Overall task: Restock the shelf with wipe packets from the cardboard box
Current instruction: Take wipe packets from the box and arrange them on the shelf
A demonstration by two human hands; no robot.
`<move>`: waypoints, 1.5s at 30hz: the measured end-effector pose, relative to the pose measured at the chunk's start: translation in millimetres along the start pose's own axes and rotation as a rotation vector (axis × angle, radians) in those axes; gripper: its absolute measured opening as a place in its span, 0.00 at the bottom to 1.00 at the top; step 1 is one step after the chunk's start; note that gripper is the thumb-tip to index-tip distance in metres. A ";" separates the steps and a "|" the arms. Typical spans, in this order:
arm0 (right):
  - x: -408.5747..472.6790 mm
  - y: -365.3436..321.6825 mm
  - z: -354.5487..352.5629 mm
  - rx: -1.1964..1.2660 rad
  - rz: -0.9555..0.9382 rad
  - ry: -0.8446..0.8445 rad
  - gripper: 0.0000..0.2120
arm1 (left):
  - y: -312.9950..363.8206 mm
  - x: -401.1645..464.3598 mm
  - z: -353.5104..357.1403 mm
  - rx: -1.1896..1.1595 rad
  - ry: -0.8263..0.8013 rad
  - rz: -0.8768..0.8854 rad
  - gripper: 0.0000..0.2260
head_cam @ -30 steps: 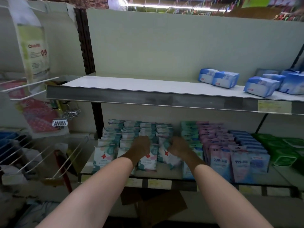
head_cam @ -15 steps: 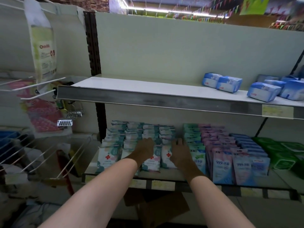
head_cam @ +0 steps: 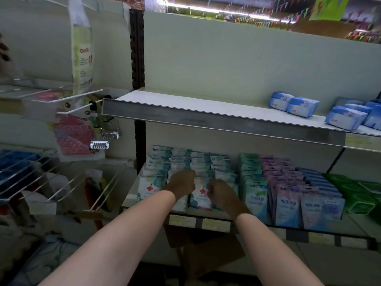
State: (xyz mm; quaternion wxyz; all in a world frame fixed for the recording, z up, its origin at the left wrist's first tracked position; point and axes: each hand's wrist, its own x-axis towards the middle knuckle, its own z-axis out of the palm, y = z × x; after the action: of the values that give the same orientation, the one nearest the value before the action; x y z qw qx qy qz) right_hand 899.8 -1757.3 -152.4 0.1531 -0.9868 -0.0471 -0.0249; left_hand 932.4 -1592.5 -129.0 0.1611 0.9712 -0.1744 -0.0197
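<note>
The fingertips of both hands are hidden among the packets, so whether the left hand (head_cam: pixel 181 183) or right hand (head_cam: pixel 220 193) grips anything cannot be told. The wipe packets (head_cam: pixel 201 198), white and teal with red crosses, stand in rows on the lower shelf (head_cam: pixel 216 222); the cardboard box (head_cam: pixel 206 247) sits at six o'clock, partly hidden.

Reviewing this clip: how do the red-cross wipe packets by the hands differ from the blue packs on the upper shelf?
The red-cross wipe packets stand upright in tight rows on the lower shelf; the blue packs lie loosely apart on the upper shelf. The packets are flat, white and teal with a red cross; the packs are puffy, blue and white. Both hands, left hand and right hand, are at the packets; nothing touches the packs. Both are soft-wrapped goods.
</note>
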 end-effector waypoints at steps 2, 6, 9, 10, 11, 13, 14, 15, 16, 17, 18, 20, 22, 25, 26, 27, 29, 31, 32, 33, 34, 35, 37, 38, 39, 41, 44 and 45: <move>-2.4 -17.2 6.7 0.028 -0.037 -0.008 0.04 | -11.0 -13.1 -2.0 -0.005 -0.008 0.012 0.04; -7.6 -62.6 20.6 0.082 -0.101 -0.085 0.03 | -43.1 -40.6 -5.6 0.080 -0.023 -0.028 0.10; -14.8 -101.5 41.2 0.130 -0.169 -0.151 0.01 | -72.8 -68.5 -6.2 0.103 -0.045 -0.093 0.12; -18.7 -113.3 47.9 0.149 -0.185 -0.170 0.01 | -82.2 -77.9 -5.6 0.112 -0.061 -0.126 0.14; -22.4 -127.4 57.5 0.159 -0.196 -0.186 0.03 | -96.9 -89.5 -4.1 0.127 -0.083 -0.159 0.15; -29.7 -153.2 75.3 0.168 -0.197 -0.222 0.03 | -126.4 -112.3 -0.1 0.148 -0.114 -0.213 0.16; -33.5 -164.3 85.9 0.175 -0.196 -0.244 0.03 | -140.7 -124.5 2.6 0.137 -0.138 -0.247 0.15; -38.1 -174.3 95.1 0.181 -0.197 -0.266 0.03 | -154.6 -135.4 7.0 0.126 -0.161 -0.279 0.15; -43.1 -186.6 107.3 0.172 -0.194 -0.295 0.04 | -170.3 -149.5 11.5 0.118 -0.186 -0.305 0.14; -48.6 -196.8 116.9 0.150 -0.191 -0.325 0.04 | -183.4 -161.2 15.6 0.108 -0.217 -0.327 0.14; -54.9 -208.2 128.7 0.130 -0.198 -0.358 0.03 | -197.1 -175.5 20.7 0.093 -0.244 -0.354 0.13; -67.1 -224.6 150.0 0.116 -0.202 -0.408 0.02 | -217.0 -198.0 31.8 0.068 -0.282 -0.404 0.11; -76.3 -236.0 180.2 0.102 -0.180 -0.452 0.07 | -237.6 -220.6 49.4 0.027 -0.333 -0.456 0.11; -92.0 -245.9 217.8 0.101 -0.159 -0.556 0.05 | -263.2 -248.9 78.1 -0.071 -0.385 -0.526 0.12; -96.7 -249.6 230.5 0.086 -0.165 -0.595 0.03 | -272.0 -258.6 86.5 -0.096 -0.400 -0.554 0.12; -100.0 -251.4 242.1 0.065 -0.181 -0.617 0.02 | -279.5 -266.0 94.0 -0.117 -0.415 -0.582 0.12; -109.1 -254.3 264.2 0.030 -0.198 -0.649 0.02 | -292.8 -282.9 113.1 -0.176 -0.432 -0.640 0.13; -116.0 -253.3 284.7 0.025 -0.192 -0.669 0.02 | -303.4 -297.9 134.6 -0.262 -0.428 -0.693 0.14; -117.9 -251.2 295.7 0.020 -0.189 -0.681 0.03 | -308.3 -303.5 145.1 -0.307 -0.418 -0.716 0.15; -119.6 -248.5 307.3 0.017 -0.188 -0.698 0.03 | -313.3 -308.3 157.0 -0.348 -0.401 -0.740 0.15; -121.8 -246.4 315.0 0.016 -0.181 -0.707 0.03 | -316.8 -312.3 167.5 -0.369 -0.389 -0.758 0.14; -123.5 -244.5 321.8 0.013 -0.170 -0.712 0.03 | -319.9 -315.5 177.9 -0.386 -0.384 -0.775 0.14; -125.5 -237.2 342.4 -0.001 -0.155 -0.740 0.04 | -323.2 -321.5 200.4 -0.433 -0.395 -0.815 0.14; -125.2 -232.2 354.9 -0.014 -0.147 -0.767 0.05 | -324.4 -323.2 212.1 -0.447 -0.397 -0.838 0.14; -124.5 -227.5 365.2 -0.032 -0.146 -0.797 0.06 | -325.6 -324.1 223.1 -0.456 -0.397 -0.863 0.15; -117.9 -219.6 386.6 -0.068 -0.157 -0.859 0.11 | -330.0 -322.9 244.8 -0.481 -0.383 -0.913 0.16; -102.6 -212.6 419.7 -0.179 -0.162 -0.918 0.20 | -341.1 -316.2 285.9 -0.522 -0.357 -0.978 0.16; -99.1 -211.1 429.8 -0.215 -0.150 -0.929 0.21 | -342.5 -314.3 295.5 -0.546 -0.336 -1.000 0.17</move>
State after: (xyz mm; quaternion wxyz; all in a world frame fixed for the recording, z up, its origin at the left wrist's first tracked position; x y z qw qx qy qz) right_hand 794.9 -1434.6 -504.5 0.0110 -0.8975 -0.1787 0.4030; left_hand 723.4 -1270.5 -524.1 0.3464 0.8425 0.2927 -0.2908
